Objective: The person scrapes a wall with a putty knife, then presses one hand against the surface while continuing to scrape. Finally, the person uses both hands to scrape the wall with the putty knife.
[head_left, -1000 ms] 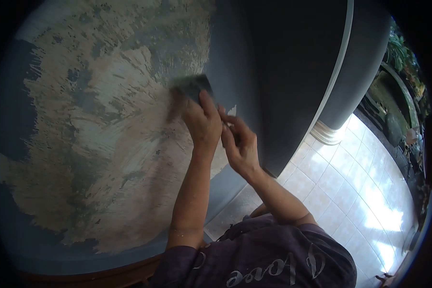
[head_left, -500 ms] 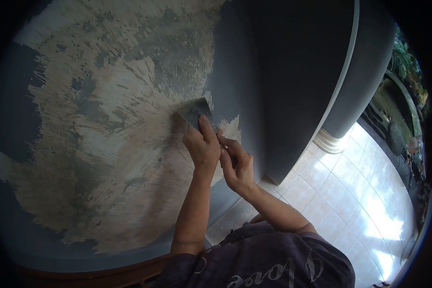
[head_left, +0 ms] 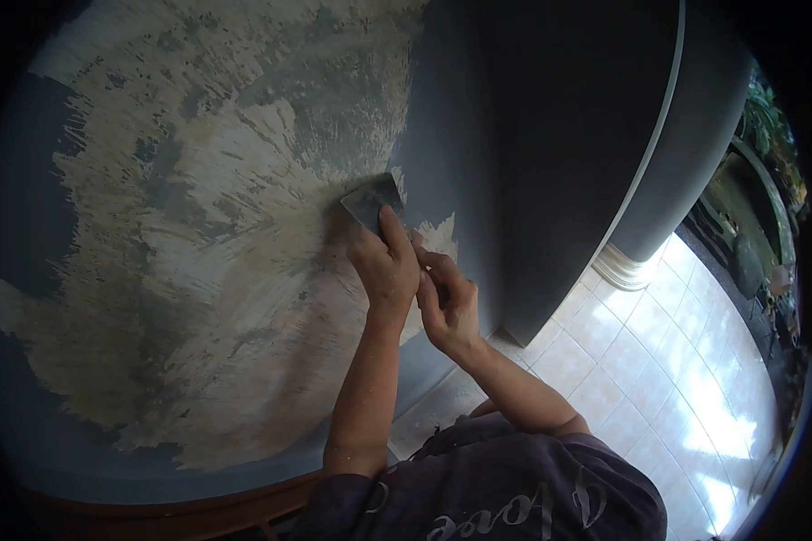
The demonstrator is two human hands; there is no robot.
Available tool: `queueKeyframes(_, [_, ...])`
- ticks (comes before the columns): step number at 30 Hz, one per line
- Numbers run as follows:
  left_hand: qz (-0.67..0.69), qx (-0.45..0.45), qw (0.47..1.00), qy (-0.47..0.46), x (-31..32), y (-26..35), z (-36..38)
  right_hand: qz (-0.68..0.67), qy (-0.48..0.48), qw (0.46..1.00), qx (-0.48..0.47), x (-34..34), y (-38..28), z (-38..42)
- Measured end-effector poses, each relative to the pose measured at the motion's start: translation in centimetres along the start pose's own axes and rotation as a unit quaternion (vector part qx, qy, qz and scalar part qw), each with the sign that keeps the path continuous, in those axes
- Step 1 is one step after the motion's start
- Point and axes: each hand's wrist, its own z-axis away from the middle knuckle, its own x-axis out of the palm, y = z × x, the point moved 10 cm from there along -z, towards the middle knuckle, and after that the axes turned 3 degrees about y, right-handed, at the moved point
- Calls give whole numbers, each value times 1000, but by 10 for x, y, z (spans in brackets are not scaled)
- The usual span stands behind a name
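Note:
Both of my hands are on a wide metal scraper (head_left: 371,202), its flat blade lying against the wall (head_left: 244,234). My left hand (head_left: 388,270) is closed on it close to the blade, with the thumb or a finger stretched along the metal. Just below and to the right, my right hand (head_left: 449,311) has its fingers curled around the handle end, most of which the hands hide. Around the blade the wall shows a large rough patch of beige and grey where the blue-grey paint is gone. A smaller bare spot (head_left: 440,236) lies right of the scraper.
A dark wall section (head_left: 577,135) with a pale edge strip stands to the right. Beyond it are a column base (head_left: 624,269), a light tiled floor (head_left: 641,370) with bright glare, and plants (head_left: 771,126). Brown wooden trim (head_left: 180,512) runs along the lower left.
The scraper and both hands have shifted slightly upward along the wall. The grip of both hands looks the same.

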Motion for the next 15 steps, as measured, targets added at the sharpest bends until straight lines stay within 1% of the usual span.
queueKeyframes(1, [10,-18,1000,-16,3,1,0,5,0,1000,0,-2,-1,-2])
queueKeyframes(5, [-3,-27,999,-28,3,-14,10,-4,3,1000,-28,-2,0,8])
queueKeyframes(7, [-23,-21,999,-24,-1,-21,23,13,-20,1000,12,-2,13,24])
queueKeyframes(10, [36,-101,994,-24,0,-47,50,27,-59,997,48,1,37,42])
queueKeyframes(11, [35,-100,994,-18,-1,-51,53,32,-72,995,57,2,43,45])
queueKeyframes(13, [33,-96,995,-6,-3,-56,55,25,-63,996,52,2,45,43])
queueKeyframes(15, [27,-66,997,-14,0,-53,45,24,-49,998,34,4,41,35])
